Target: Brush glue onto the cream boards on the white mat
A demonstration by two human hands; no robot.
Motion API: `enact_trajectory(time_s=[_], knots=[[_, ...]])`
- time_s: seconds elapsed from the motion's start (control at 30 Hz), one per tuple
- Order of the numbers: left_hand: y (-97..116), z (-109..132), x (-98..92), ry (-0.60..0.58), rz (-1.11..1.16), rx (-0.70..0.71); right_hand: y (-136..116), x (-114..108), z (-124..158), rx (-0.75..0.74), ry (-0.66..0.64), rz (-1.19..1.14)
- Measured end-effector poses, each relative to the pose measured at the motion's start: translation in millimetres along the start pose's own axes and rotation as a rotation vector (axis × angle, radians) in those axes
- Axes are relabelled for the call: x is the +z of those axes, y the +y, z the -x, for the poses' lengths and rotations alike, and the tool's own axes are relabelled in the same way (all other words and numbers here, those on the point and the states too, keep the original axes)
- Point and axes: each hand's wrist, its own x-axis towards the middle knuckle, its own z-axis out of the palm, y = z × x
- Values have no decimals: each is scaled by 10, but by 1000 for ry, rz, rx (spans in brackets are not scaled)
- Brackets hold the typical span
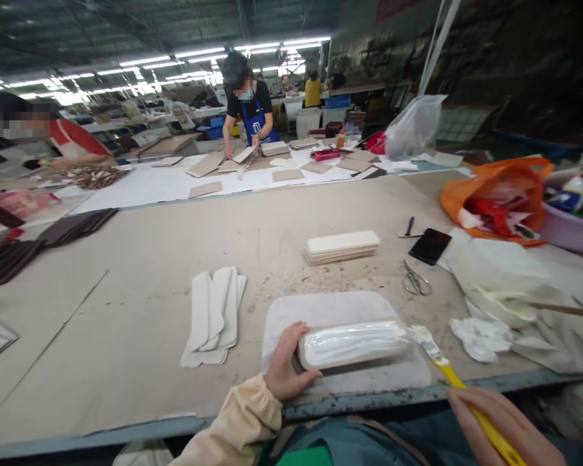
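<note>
My left hand (pixel 287 364) is closed around the left end of a stack of oblong pieces (pixel 357 343), thumb at the front and fingers behind. Wet, glossy white streaks cover the stack's top piece. Under it lies a white sheet with rounded corners (pixel 282 310). In my right hand (pixel 508 427) is a paintbrush (pixel 447 370) with a yellow handle; its white-coated bristles are at the stack's right end. Left of the sheet, several loose white oblong pieces (pixel 216 317) overlap in a fan. A second neat stack of oblong pieces (pixel 342 247) sits farther back.
Scissors (pixel 415 279), a black phone (pixel 430 246) and a small dark-handled tool (pixel 410 226) lie at right. Beyond them are a plastic-lined bowl (pixel 502 304), crumpled white tissue (pixel 480 338) and an orange bag (pixel 495 194). A co-worker (pixel 247 107) handles boards across the table.
</note>
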Motion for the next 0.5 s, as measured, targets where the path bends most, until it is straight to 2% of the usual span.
enact_trajectory(time_s=[0.07, 0.17, 0.5], knots=[[15, -4, -18, 0, -20, 2, -123, -3, -96, 34, 72, 7], [29, -21, -52, -8, -68, 2, -232, 17, -176, 78, 90, 9], [97, -108, -150, -16, -189, 45, -297, 32, -139, 156, 122, -20]])
